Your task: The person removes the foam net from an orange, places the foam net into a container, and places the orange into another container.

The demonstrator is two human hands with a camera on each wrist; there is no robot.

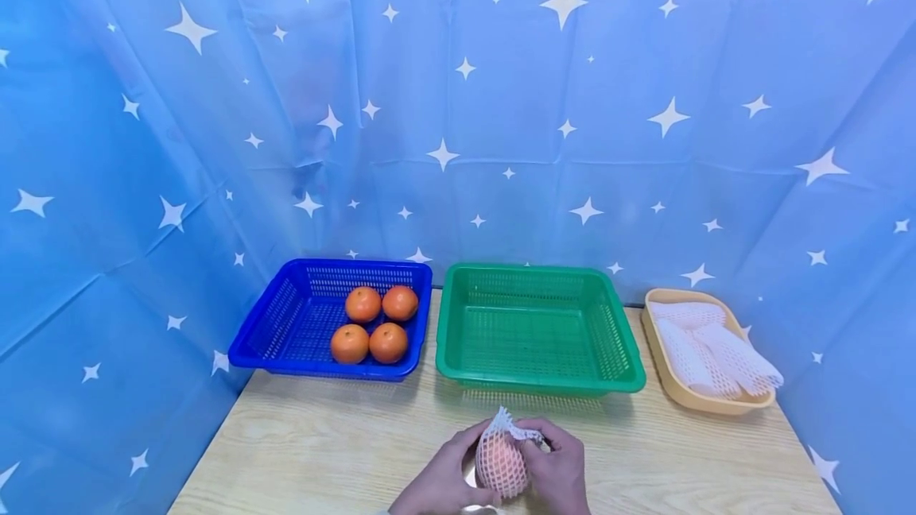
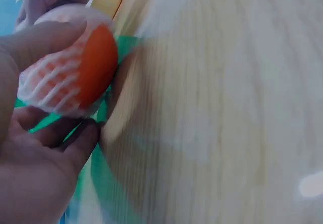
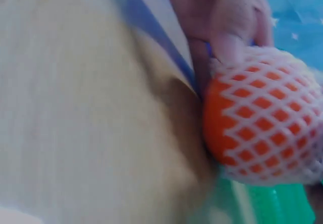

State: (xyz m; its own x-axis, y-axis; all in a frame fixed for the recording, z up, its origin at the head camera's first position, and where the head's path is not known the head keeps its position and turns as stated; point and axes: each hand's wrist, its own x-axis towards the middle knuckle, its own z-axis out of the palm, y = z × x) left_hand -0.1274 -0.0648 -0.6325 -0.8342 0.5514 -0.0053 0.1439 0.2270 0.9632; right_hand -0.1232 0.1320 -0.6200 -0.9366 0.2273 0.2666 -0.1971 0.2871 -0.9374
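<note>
An orange [image 3: 214,125] sits inside a white foam net sleeve [image 3: 272,103], low over the near part of the table. Part of its bare skin shows at one end in both wrist views. My left hand [image 1: 447,474] grips the netted orange from the left, thumb [image 2: 55,40] across the net and fingers beneath. On the other side, my right hand [image 1: 560,463] holds the net around the fruit, close to its loose, bunched upper end [image 1: 511,424]. Most of the right hand lies outside the right wrist view.
Beyond the hands stands a green basket [image 1: 540,384]. To its left, a blue basket [image 1: 315,368] contains several bare oranges [image 1: 363,304]. A yellow tray [image 1: 687,400] at the right bears several white foam nets [image 1: 737,352]. Blue star-patterned cloth [image 1: 501,102] encloses the wooden table [image 1: 315,443].
</note>
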